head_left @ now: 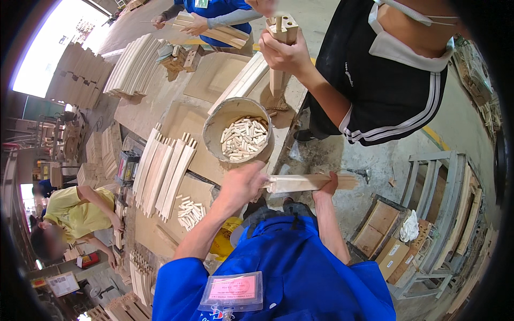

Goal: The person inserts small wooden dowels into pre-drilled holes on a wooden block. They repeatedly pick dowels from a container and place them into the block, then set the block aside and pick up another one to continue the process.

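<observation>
While both of the worker's hands close on one slim wooden rail (310, 183), the piece hangs in the air just off the desk's near edge, over the concrete floor (369, 155) and not over the desk (209, 160) itself. The left hand (243, 184) grasps the rail's pale end; the right hand (326, 188) pinches it near the middle from below. A round bucket (220, 119) of short dowels (244, 137) stands at the desk's near edge, touching or almost touching the left knuckles, so a jolt of that hand could tip it and spill pegs to the floor. Loose dowels (190, 212) lie by a row of slats (160, 174) toward the desk's left side. A second person in black stands close across the corner, hand (286, 53) clenched on a notched block (282, 28); a swing of the rail could strike that arm. If either grip slackens, the rail would likely drop to the floor.
</observation>
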A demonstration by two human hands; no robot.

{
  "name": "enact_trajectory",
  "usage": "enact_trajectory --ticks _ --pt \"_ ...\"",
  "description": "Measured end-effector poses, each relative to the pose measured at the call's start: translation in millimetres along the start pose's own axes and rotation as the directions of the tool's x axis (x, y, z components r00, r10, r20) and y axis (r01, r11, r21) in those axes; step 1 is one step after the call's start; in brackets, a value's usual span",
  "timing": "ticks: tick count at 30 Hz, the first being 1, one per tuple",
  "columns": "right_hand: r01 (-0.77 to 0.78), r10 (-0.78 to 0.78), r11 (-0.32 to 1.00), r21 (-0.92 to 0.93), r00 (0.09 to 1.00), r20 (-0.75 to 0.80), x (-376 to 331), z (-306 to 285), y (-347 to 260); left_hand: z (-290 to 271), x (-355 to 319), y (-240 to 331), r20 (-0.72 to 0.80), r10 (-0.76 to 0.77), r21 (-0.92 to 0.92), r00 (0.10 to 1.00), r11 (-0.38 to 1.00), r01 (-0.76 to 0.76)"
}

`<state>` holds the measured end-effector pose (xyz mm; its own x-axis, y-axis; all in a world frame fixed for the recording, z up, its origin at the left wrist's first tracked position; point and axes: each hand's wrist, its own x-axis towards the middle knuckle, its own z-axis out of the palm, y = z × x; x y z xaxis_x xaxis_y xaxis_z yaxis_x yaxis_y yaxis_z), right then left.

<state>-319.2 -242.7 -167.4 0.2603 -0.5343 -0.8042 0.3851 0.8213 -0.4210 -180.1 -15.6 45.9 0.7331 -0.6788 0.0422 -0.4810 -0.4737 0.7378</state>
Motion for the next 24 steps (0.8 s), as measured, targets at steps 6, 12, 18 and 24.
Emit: enact_trajectory --ticks 6,12,18,24 --pt "-0.184 0.184 0.983 0.001 0.983 0.004 -7.8 -0.2 -0.6 2.2 -50.4 -48.2 0.129 -0.729 -0.934 0.673 0.139 0.329" --pt "-0.141 0.147 0.989 -0.050 0.981 0.128 8.2 -13.2 2.6 48.3 -82.4 -26.2 0.191 -0.538 -0.970 0.821 0.025 0.242" --pt "-0.161 0.167 0.980 -0.119 0.985 0.045 4.7 -5.9 6.9 64.0 -83.3 -21.2 0.285 -0.514 -0.888 0.809 0.175 0.424" --pt "-0.148 0.167 0.981 -0.126 0.973 0.158 -0.9 -6.5 6.6 77.3 -73.8 -14.1 0.093 -0.564 -0.706 0.821 0.544 0.454"
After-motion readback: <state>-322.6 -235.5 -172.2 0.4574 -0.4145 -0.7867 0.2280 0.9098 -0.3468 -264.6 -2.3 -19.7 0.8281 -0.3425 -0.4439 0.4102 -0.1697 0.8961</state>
